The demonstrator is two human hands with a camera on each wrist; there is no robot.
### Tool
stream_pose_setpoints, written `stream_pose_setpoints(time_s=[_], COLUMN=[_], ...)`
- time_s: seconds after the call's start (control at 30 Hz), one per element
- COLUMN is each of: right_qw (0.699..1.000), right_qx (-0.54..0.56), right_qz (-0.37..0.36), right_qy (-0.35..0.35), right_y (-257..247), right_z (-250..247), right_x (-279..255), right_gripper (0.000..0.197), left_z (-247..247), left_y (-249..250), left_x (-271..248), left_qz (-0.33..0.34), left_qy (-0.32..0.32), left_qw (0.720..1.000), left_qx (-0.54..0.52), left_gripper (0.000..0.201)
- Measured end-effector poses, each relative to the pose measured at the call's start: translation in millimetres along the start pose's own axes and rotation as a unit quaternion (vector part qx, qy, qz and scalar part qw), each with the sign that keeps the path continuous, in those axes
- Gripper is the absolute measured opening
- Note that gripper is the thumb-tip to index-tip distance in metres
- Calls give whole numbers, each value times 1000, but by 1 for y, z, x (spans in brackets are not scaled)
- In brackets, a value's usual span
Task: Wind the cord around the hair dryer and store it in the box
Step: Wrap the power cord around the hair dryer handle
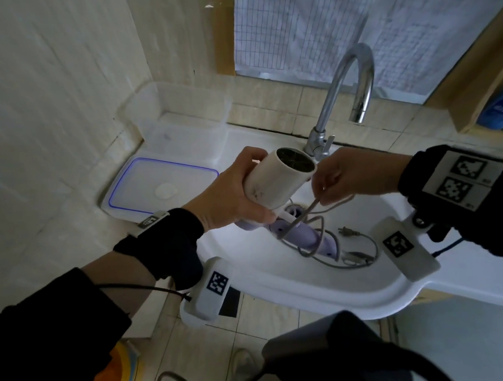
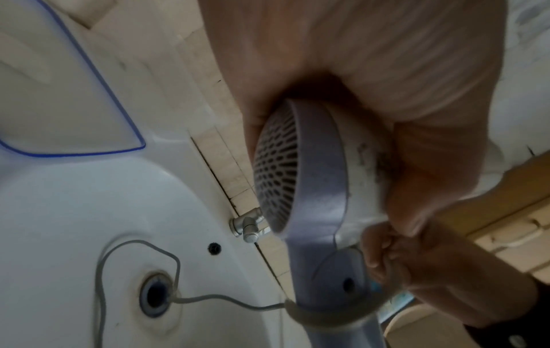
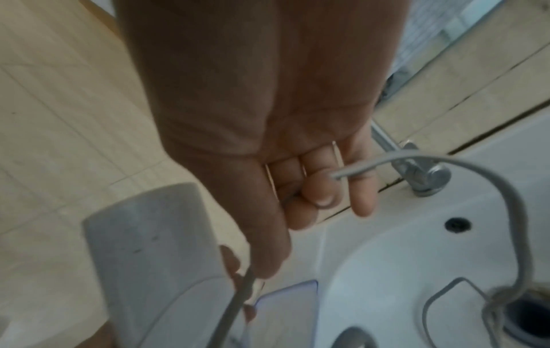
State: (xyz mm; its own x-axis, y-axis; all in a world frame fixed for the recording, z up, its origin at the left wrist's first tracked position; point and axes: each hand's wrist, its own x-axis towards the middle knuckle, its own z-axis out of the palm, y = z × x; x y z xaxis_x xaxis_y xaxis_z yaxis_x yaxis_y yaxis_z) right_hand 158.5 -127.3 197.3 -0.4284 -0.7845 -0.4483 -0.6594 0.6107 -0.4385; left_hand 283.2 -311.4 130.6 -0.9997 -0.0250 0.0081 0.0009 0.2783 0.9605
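At about nine o'clock of the scene, against the tiled wall, a flat lid with a blue rim lies on the counter, and just behind it, toward eleven o'clock, stands an open clear plastic box. The left hand is wrapped around the white barrel of the hair dryer, held above the white sink with its nozzle tilted up toward one o'clock. In the left wrist view the lavender rear grille and handle point down, and a loop of the grey cord circles the handle near its joint. To the right of the barrel, at about three o'clock from it, the right hand pinches the cord between thumb and curled fingers, drawing a taut stretch of it up from the handle. The rest of the cord trails in slack curves into the basin, where its two-pin plug lies on the white bottom at about four o'clock from the dryer. Behind the two hands, at twelve o'clock, rises a chrome gooseneck faucet. At the far right, around two o'clock, a blue bottle sits partly out of sight on a wooden ledge.
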Motion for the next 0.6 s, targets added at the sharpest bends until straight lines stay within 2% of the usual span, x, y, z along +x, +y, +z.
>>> stream_pose_setpoints(time_s=[0.13, 0.23, 0.37, 0.5, 0.6], right_qw=[1000, 999, 997, 993, 980], right_qx=[2, 24, 67, 112, 194], right_qz=[0, 5, 26, 28, 43], right_qy=[-6, -29, -34, -25, -4], right_y=[13, 20, 28, 38, 47], right_z=[-9, -14, -18, -14, -5], right_x=[0, 0, -1, 1, 8], right_gripper=[6, 11, 9, 8, 12], left_z=[-10, -20, -26, -26, -25], left_y=[7, 5, 3, -4, -4], left_x=[3, 4, 4, 5, 6], left_qz=[-16, -37, -46, -51, -49], left_qy=[-23, -32, -46, -31, -9], left_qw=[996, 990, 982, 968, 955], left_qx=[-86, -131, -178, -242, -293], left_gripper=[71, 72, 81, 91, 91])
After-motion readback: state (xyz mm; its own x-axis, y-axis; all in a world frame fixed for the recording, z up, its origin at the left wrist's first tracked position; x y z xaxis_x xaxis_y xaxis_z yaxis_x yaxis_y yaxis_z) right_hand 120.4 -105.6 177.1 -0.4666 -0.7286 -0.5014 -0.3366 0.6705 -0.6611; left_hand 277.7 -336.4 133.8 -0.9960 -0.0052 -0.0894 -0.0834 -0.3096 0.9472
